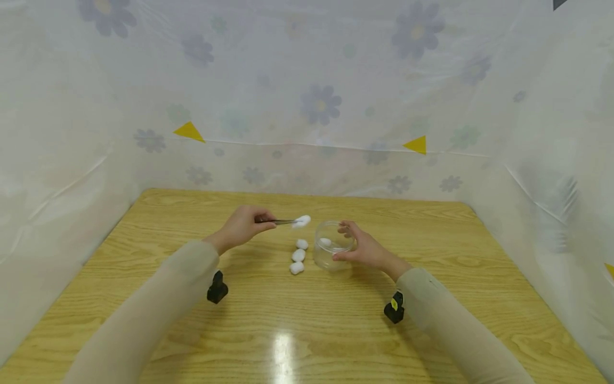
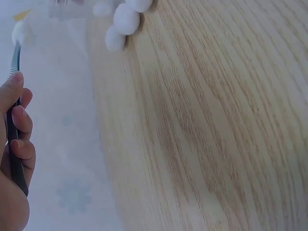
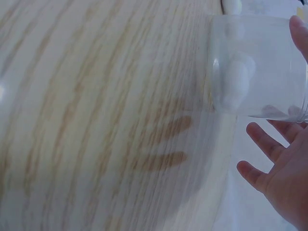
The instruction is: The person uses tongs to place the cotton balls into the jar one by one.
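Note:
My left hand (image 1: 243, 228) holds dark-handled tweezers (image 2: 17, 168), its thumb and fingers curled round them. A white cotton ball (image 1: 302, 221) is pinched in the tweezers' tips, raised above the table and left of a clear round jar (image 1: 322, 258). Thumb and fingers of my right hand (image 1: 366, 249) grip that jar near its rim from the right. The jar stands upright on the table, open at the top, with white cotton (image 3: 238, 79) showing through its wall. Between the hands, three cotton balls (image 1: 298, 256) lie in a short row just left of the jar.
A wood-grain table (image 1: 288, 309) spreads under both arms. Flower-patterned sheeting (image 1: 288, 80) hangs behind it and at both sides, with yellow triangles (image 1: 415, 144) on it. Small black devices (image 1: 218, 288) sit at both wrists.

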Motion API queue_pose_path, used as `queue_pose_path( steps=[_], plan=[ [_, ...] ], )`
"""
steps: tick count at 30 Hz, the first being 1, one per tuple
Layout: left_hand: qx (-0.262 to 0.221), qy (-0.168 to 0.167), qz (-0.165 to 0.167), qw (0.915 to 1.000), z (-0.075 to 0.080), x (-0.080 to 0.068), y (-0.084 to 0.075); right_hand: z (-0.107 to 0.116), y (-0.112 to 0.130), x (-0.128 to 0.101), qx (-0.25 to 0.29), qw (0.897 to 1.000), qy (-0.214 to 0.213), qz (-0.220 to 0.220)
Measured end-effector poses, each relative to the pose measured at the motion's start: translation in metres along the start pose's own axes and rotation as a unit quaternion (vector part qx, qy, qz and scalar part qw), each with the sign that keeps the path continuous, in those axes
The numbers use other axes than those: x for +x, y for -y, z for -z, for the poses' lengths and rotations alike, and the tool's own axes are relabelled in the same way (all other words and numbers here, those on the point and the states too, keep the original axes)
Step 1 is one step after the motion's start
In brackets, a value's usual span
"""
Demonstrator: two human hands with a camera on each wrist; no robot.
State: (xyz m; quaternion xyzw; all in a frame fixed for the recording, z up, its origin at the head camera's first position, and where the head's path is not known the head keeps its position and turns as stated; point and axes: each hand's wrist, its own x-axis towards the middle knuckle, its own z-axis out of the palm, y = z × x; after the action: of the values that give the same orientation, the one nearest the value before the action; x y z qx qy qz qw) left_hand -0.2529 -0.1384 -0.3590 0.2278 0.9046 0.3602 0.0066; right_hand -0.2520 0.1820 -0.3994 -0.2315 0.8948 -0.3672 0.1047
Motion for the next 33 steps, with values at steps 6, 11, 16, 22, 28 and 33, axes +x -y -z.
queue_pose_path(
  steps=[6,11,16,22,28,33],
  plan=[
    [0.003,0.004,0.001,1.0000,-0.002,0.004,-0.005,0.000,0.001,-0.001,0.001,1.000,0.002,-0.005],
    [0.000,0.005,-0.009,0.9999,-0.004,0.008,-0.011,0.000,0.000,-0.001,0.002,1.000,0.002,-0.005],
    [0.005,0.006,-0.011,0.9999,-0.011,0.015,-0.017,0.000,0.000,0.000,0.004,1.000,0.002,-0.005],
    [0.004,0.011,-0.023,0.9997,-0.017,0.025,-0.026,0.001,0.001,-0.001,0.005,1.000,0.001,-0.005],
    [0.004,0.016,-0.034,0.9993,-0.024,0.032,-0.033,0.000,-0.001,0.000,0.000,1.000,0.000,-0.005],
    [0.007,0.018,-0.039,0.9990,-0.031,0.038,-0.034,-0.001,-0.001,0.000,-0.001,1.000,-0.001,-0.008]
  ],
)
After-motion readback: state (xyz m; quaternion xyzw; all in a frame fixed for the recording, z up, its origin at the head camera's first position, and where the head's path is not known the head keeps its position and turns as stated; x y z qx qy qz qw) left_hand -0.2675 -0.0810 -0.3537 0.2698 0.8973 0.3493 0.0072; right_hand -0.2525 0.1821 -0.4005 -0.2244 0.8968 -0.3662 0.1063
